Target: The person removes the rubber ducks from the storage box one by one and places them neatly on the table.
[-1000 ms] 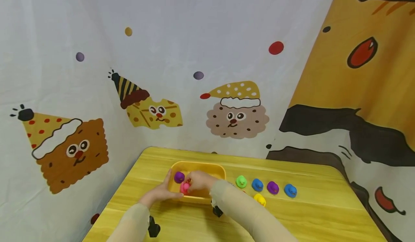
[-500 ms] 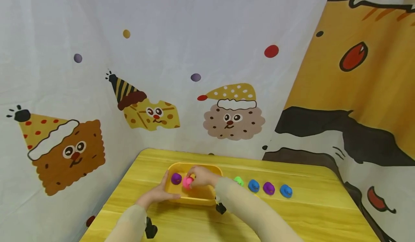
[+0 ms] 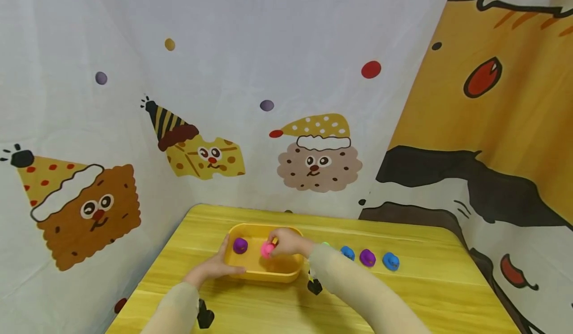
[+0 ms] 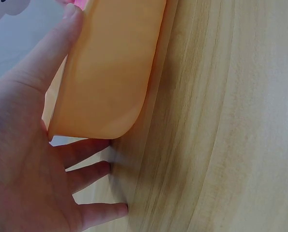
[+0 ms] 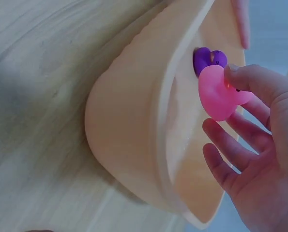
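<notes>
My right hand [image 3: 290, 242] pinches a pink rubber duck [image 5: 216, 94] between thumb and fingers, over the inside of a yellow-orange plastic bin [image 3: 268, 276]. Its other fingers are spread loosely in the right wrist view. A purple rubber duck [image 3: 240, 246] sits in the bin's left end. My left hand [image 3: 210, 267] rests against the bin's near left corner, thumb along the near rim and fingers along the left end. The left wrist view shows those fingers [image 4: 88, 176] straight and spread apart beside the bin's wall.
To the right of the bin, a blue duck [image 3: 347, 253], a purple duck [image 3: 367, 258] and another blue duck [image 3: 391, 261] stand in a row on the wooden table [image 3: 438, 284]. A green duck [image 3: 326, 244] is mostly hidden by the right sleeve. A cartoon-printed cloth [image 3: 250, 36] hangs behind.
My right hand has moved the pink duck rightward inside the bin, away from the purple one. The right forearm now covers the yellow duck and most of the green one. My left hand stays at the bin.
</notes>
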